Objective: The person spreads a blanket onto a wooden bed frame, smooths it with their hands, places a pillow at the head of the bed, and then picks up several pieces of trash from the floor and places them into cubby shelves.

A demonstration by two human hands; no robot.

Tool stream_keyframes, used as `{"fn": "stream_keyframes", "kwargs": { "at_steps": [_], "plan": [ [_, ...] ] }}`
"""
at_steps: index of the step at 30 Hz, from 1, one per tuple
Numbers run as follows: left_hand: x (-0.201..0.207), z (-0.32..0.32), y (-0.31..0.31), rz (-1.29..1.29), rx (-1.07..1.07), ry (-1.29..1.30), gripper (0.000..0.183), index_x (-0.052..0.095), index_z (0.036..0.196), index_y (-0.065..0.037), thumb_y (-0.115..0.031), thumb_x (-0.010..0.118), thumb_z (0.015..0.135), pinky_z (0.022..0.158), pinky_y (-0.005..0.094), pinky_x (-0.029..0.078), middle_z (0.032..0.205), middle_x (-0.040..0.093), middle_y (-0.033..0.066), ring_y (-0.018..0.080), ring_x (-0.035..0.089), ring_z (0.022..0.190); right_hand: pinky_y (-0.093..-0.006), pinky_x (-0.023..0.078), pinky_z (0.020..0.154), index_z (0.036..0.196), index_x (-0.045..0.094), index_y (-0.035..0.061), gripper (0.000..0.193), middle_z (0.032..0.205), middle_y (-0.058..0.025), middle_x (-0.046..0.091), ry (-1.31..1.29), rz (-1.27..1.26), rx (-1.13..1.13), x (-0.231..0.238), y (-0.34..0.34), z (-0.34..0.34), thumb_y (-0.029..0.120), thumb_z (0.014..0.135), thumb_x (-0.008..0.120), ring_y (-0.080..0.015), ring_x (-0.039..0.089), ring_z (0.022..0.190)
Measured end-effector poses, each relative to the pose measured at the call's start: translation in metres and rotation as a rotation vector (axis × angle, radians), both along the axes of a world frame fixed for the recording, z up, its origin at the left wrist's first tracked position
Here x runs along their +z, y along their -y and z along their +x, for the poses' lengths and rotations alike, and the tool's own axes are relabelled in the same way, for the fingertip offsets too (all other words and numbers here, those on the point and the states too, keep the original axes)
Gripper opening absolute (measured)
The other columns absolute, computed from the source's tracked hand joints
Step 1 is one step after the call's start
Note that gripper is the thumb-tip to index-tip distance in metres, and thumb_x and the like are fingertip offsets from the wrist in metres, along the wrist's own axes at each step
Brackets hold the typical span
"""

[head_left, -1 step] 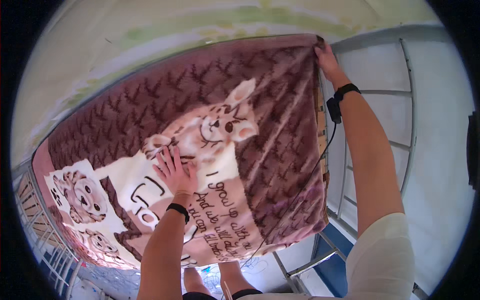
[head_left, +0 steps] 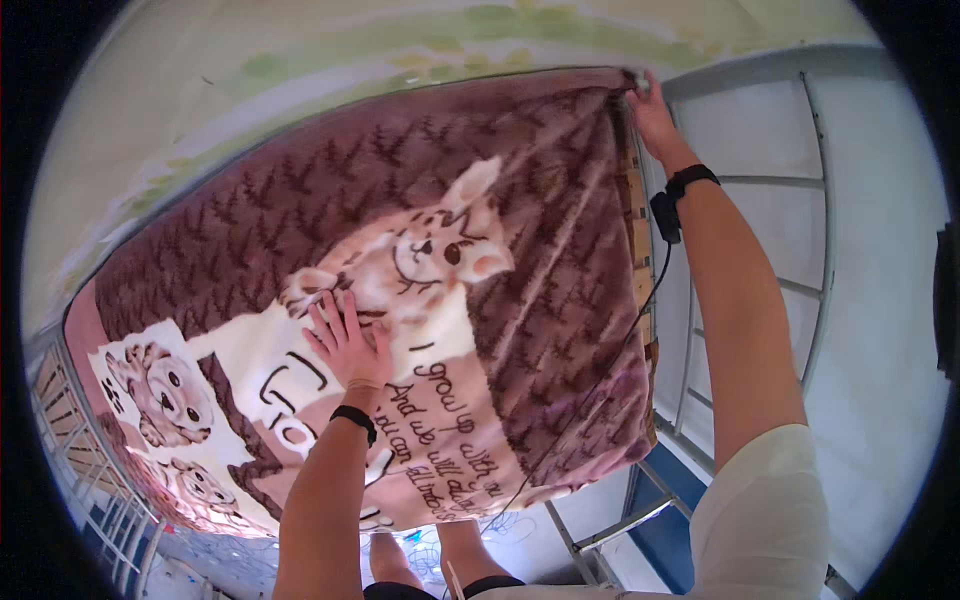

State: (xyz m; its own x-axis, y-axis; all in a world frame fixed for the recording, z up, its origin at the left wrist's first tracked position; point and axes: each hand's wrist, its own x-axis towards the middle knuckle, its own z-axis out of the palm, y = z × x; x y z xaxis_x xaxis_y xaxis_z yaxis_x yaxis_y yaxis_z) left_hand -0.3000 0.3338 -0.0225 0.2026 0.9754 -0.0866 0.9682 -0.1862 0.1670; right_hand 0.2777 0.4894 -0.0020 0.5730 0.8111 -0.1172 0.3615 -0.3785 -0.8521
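Head view: brown fleece blanket with cartoon animal print and dark script lettering (head_left: 520,300) lies spread over a white metal-framed bed (head_left: 800,290). Left hand (head_left: 350,345) rests flat, fingers released, on the blanket's middle beside the cream fox figure. Right hand (head_left: 650,110) pinches the blanket's far corner.

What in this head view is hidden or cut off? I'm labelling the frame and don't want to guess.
- Surface beneath the blanket: covered by it; only slats show at its right edge.
- Right hand fingertips: curled over the blanket's far corner, so the grip is unclear.
- Left hand palm: pressed flat on the blanket, underside unseen.
- Metal frame: cut off by the dark fisheye rim.
- Person's legs: hidden by the forearms at the lower edge.
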Motion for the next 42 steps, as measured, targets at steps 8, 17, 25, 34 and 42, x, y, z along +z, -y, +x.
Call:
{"fn": "stream_keyframes", "kwargs": {
  "at_steps": [8,17,25,34,42],
  "plan": [
    [0.002,0.001,-0.001,0.065,-0.019,0.005,0.063,0.032,0.146,-0.015,-0.038,0.042,0.088,0.114,0.0536,0.001,0.155,0.02,0.0116,0.0366,0.01,0.144,-0.0451,0.043,0.096,0.126,0.046,0.0005,0.045,0.123,-0.0244,0.053,0.598,-0.47,0.16,0.01,0.184,-0.067,0.024,0.09,0.059,-0.0427,0.05,0.112],
    [-0.002,0.015,0.006,0.1,-0.022,0.022,0.063,0.03,0.147,-0.017,-0.046,0.038,0.092,0.113,0.0551,0.004,0.155,0.02,0.0109,0.0373,0.012,0.143,-0.0433,0.043,0.098,0.1,0.063,-0.0004,0.031,0.117,-0.0219,0.056,0.697,-0.45,0.184,0.027,0.286,-0.095,0.024,0.081,0.067,-0.0401,0.05,0.112],
    [-0.017,-0.003,-0.01,0.058,-0.173,0.113,0.059,0.03,0.147,-0.02,-0.046,0.041,0.095,0.111,0.0596,0.005,0.155,0.021,0.012,0.0397,0.012,0.142,-0.0457,0.049,0.085,0.099,0.065,0.0015,0.027,0.101,-0.0215,0.064,0.588,-0.693,-0.039,0.047,0.292,-0.039,0.024,0.084,0.063,-0.0391,0.06,0.098],
    [-0.021,0.052,-0.001,0.181,-0.274,-0.072,0.054,0.029,0.148,-0.026,-0.043,0.036,0.097,0.113,0.0565,0.007,0.156,0.022,0.0058,0.032,0.017,0.143,-0.043,0.049,0.08,0.097,0.065,0.0046,0.021,0.093,-0.0193,0.066,0.457,-0.3,-0.177,0.011,0.378,-0.054,0.021,0.088,0.055,-0.038,0.062,0.09],
    [-0.013,0.049,-0.002,0.192,-0.285,0.011,0.055,0.029,0.148,-0.027,-0.046,0.034,0.096,0.113,0.0554,0.006,0.156,0.021,0.0036,0.0317,0.017,0.143,-0.041,0.048,0.082,0.102,0.062,0.003,0.04,0.102,-0.0175,0.067,0.002,-0.79,-0.015,0.052,0.48,-0.103,0.038,0.084,0.063,-0.0375,0.063,0.093]
  ]
}}
